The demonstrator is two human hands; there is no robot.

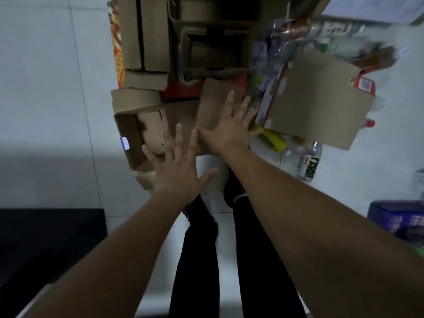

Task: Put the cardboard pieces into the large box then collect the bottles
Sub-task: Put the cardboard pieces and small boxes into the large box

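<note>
Both my arms reach forward over a pile of brown cardboard on the floor. My left hand (176, 166), fingers spread straight, hovers over or touches a crumpled open carton (137, 131). My right hand (229, 127), also flat with straight fingers, lies on a folded cardboard piece (218, 99). A large open cardboard box (213, 53) stands beyond them. To the right a flat cardboard sheet (321, 99) covers a heap of plastic bottles (286, 42). A yellow bottle (273, 138) and a clear bottle with a dark label (309, 164) lie beside it.
Tall folded cartons (144, 33) stand at the back left with an orange printed box (117, 42). A dark piece of furniture (46, 244) is at the lower left. A blue box (399, 221) sits at the right edge. My legs stand on white floor tiles (46, 88).
</note>
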